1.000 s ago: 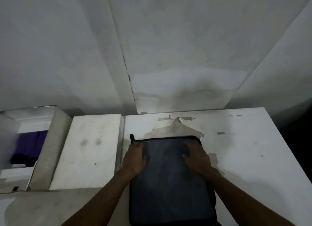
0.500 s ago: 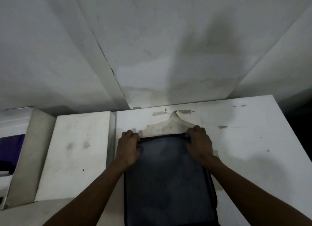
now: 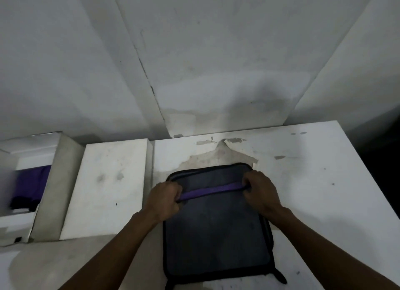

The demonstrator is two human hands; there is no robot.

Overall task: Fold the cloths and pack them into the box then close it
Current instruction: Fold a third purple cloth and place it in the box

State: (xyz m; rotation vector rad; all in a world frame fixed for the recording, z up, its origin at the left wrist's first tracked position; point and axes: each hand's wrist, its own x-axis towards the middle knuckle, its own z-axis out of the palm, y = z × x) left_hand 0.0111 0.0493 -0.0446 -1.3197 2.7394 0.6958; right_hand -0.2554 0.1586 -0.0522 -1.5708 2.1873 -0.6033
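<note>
The left hand (image 3: pixel 165 197) and right hand (image 3: pixel 260 191) each pinch one end of a purple fold edge (image 3: pixel 213 190) of the dark cloth (image 3: pixel 216 235), stretched between the fingers; the cloth lies on the white table (image 3: pixel 313 181).

Dark grey cloth (image 3: pixel 216 235) with black trim, laid flat on the white table (image 3: pixel 324 181); a folded edge with a purple band (image 3: pixel 213 190) is held raised across its far part, a layer seen beyond. White box (image 3: pixel 69 181) stood open at far left, purple cloth (image 3: pixel 32 181) seen inside. White lid (image 3: pixel 108 186) laid flat beside it.
</note>
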